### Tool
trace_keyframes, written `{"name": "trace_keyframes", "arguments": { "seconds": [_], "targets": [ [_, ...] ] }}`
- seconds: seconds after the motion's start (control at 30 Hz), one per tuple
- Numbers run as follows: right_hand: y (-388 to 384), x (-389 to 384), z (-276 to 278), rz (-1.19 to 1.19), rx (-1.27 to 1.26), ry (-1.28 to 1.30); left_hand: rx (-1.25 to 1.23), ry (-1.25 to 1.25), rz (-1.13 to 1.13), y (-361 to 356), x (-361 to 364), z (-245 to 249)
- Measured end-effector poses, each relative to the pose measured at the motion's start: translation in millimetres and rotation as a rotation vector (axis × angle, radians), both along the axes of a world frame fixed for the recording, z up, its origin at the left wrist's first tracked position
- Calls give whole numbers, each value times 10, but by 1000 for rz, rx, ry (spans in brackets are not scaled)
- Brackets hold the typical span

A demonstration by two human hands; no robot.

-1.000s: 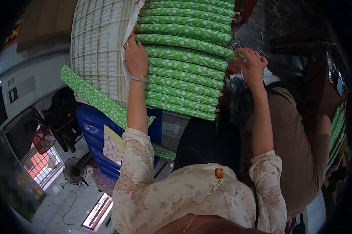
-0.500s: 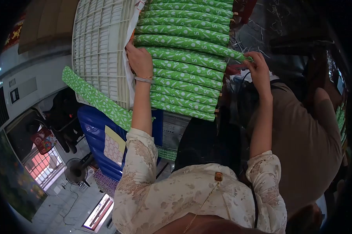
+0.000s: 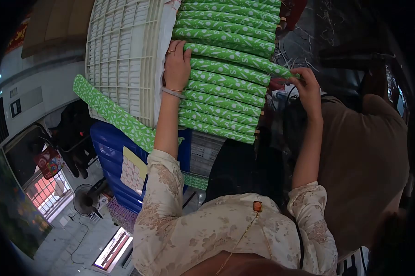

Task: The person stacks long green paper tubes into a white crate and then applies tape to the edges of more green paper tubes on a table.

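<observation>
A row of green strips with white printing (image 3: 226, 84) lies side by side, looking like flattened rolls or sleeves. One green strip (image 3: 235, 56) in the row stands a little apart from its neighbours and reaches past their right ends. My right hand (image 3: 307, 89) pinches its right tip between thumb and fingers. At its left end, my left hand (image 3: 177, 66) is closed over it with curled fingers, beside a white sheet edge (image 3: 165, 34). What lies under the left palm is hidden.
Left of the strips is a cream plastic grid crate (image 3: 120, 55). A loose green strip (image 3: 110, 110) hangs slantwise across its corner, above a blue plastic chair (image 3: 113, 161). Close on my right, a person in brown (image 3: 359, 165) bends over. A fan (image 3: 86, 200) stands behind left.
My left hand has moved right, from the white sheet edge onto the strip's left end. My right hand, still pinching the tip, has shifted slightly right and down. The person beside me has shifted.
</observation>
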State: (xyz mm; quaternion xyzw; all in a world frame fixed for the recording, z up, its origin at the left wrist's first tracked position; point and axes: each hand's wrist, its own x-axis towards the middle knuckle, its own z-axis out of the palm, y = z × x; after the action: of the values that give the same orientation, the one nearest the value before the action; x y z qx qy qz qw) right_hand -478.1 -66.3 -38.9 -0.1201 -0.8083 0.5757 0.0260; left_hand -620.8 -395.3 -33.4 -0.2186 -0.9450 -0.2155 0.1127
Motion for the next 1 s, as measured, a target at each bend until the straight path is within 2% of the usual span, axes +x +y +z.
{"name": "trace_keyframes", "arguments": {
  "seconds": [0.13, 0.23, 0.3, 0.33, 0.47, 0.5, 0.57, 0.63, 0.7, 0.73, 0.77, 0.83, 0.87, 0.93, 0.97, 1.0],
  "targets": [
    [-27, 75, 25, 9, 23, 4, -57, -52, 20, -82, 29, -11],
    [-88, 40, 26, 22, 52, 7, -84, 75, -17, -111, 33, -22],
    [-198, -36, -68, 45, 69, 37, -143, 42, 123, -139, 12, -9],
    [-267, -83, -59, 72, 81, 74, -256, 41, 174, -141, 12, 20],
    [-389, -154, -12, 123, 79, 90, -136, 154, 183, 0, 31, 5],
    [-416, -179, -20, 157, 68, 112, -132, 157, 175, 52, 36, 13],
    [-431, -216, -55, 140, 92, 131, -104, 196, -45, 140, 34, 40],
    [-430, -271, -103, 132, 116, 148, -75, 173, -73, 182, 61, 31],
    [-409, -361, -164, -222, 122, 69, -110, 76, -76, 198, 73, 6],
    [-422, -423, -209, -293, 152, 19, -109, 78, -79, 196, 67, -2],
    [-417, -496, -251, -298, 151, 21, -110, 98, -89, 185, 53, -6],
    [-417, -609, -339, -206, -54, -148, -115, 117, -102, 183, 39, 7],
    [-423, -633, -377, -204, -56, -148, -101, 97, -102, 186, 37, 6],
    [-443, -658, -429, -266, -315, -123, -90, 77, -97, 186, 50, 34],
    [-447, -645, -450, -262, -315, -122, -70, 53, -86, 190, 57, 47],
    [-452, -609, -457, -255, -206, -40, -49, 29, -77, 192, 67, 52]
  ]
}}
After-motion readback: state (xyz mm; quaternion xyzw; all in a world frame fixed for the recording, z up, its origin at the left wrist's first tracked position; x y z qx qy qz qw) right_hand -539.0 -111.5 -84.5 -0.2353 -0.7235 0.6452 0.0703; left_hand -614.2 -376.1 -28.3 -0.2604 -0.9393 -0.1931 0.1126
